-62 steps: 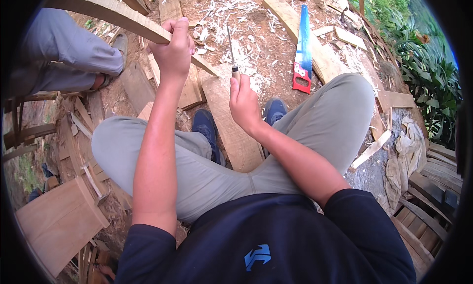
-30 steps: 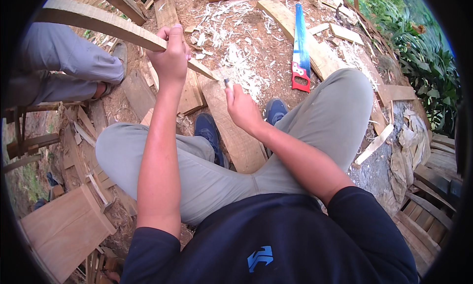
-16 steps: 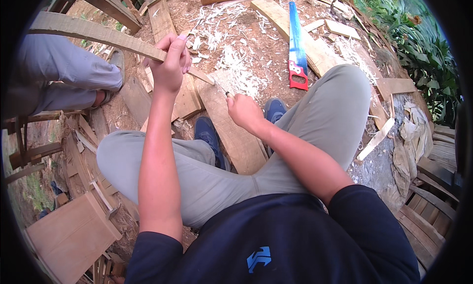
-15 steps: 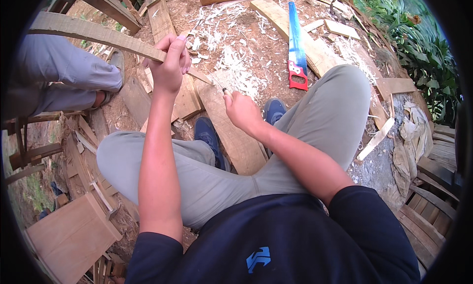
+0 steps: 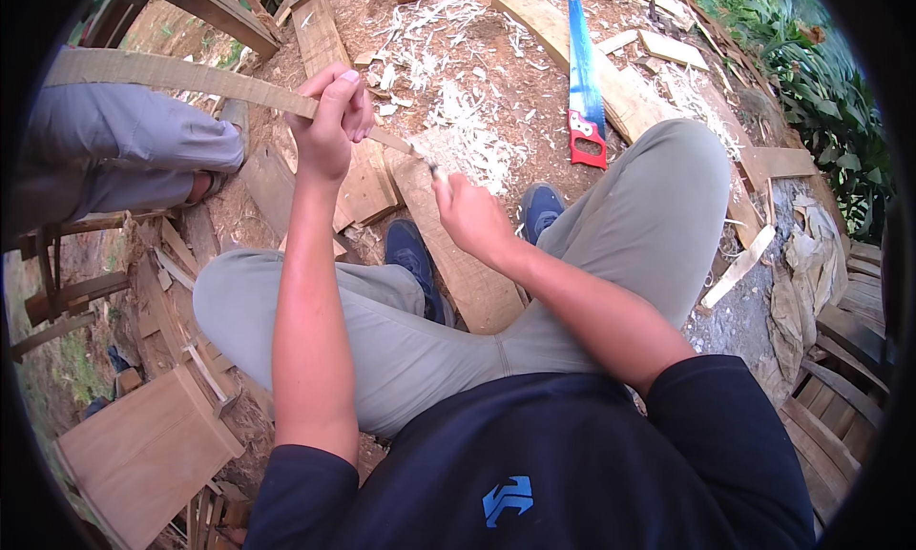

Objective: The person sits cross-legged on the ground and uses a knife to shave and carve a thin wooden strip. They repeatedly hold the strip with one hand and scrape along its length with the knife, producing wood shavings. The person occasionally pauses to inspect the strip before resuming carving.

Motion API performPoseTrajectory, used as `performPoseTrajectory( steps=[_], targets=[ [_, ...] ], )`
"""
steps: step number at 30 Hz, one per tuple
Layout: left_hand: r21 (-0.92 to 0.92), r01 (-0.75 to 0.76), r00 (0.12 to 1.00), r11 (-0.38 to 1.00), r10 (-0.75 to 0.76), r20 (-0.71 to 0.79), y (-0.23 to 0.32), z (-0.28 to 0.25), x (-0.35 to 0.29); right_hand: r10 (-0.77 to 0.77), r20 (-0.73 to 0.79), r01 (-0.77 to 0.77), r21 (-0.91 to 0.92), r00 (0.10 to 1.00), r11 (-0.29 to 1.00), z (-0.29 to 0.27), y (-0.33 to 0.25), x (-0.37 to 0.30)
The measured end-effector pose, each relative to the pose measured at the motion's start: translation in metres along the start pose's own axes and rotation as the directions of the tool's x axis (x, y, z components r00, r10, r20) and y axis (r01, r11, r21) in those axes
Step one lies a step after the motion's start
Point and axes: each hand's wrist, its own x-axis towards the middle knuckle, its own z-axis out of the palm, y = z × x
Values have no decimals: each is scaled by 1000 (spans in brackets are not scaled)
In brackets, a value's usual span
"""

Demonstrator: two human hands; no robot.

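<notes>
My left hand (image 5: 330, 121) grips a long thin wooden strip (image 5: 181, 75) that reaches from the upper left across to a pointed end near my right hand. My right hand (image 5: 469, 211) is closed round a small tool, likely a knife, whose short metal tip (image 5: 436, 169) touches the strip's end. I sit with knees apart in grey trousers. Both dark blue shoes (image 5: 412, 260) rest beside a flat plank (image 5: 456, 245) on the ground between my legs.
A blue handsaw with a red handle (image 5: 584, 90) lies on a plank ahead. Wood shavings (image 5: 468, 140) cover the red earth. Another person's grey-trousered leg (image 5: 124, 159) is at left. Wood offcuts and boards (image 5: 143, 450) lie around; green plants are at upper right.
My left hand has dropped and tilted the strip lower. My right hand, which held the blade upright earlier, has lowered and brought its tip to the strip's end.
</notes>
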Motion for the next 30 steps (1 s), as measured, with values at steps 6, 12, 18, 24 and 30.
performPoseTrajectory(
  steps=[6, 12, 18, 24, 30],
  targets=[
    [-6, 4, 1000, 1000, -4, 6, -2, -3, -2, 47, -88, -36, 128, 995, 991, -3, -8, -4],
    [8, 18, 999, 1000, -18, 35, 0, -4, -4, 20, -29, -19, 23, 999, 1000, 3, 4, 1],
    [11, 3, 1000, 1000, -4, 28, 0, 4, 0, -9, -129, 31, 173, 992, 984, -5, -5, -6],
    [27, 12, 1000, 1000, -13, 11, -1, -7, -4, -72, -118, 78, 47, 990, 996, 9, 2, 3],
    [83, 2, 998, 997, -7, 60, -1, 1, -2, -124, -113, 116, -77, 986, 990, 15, 19, 7]
  ],
)
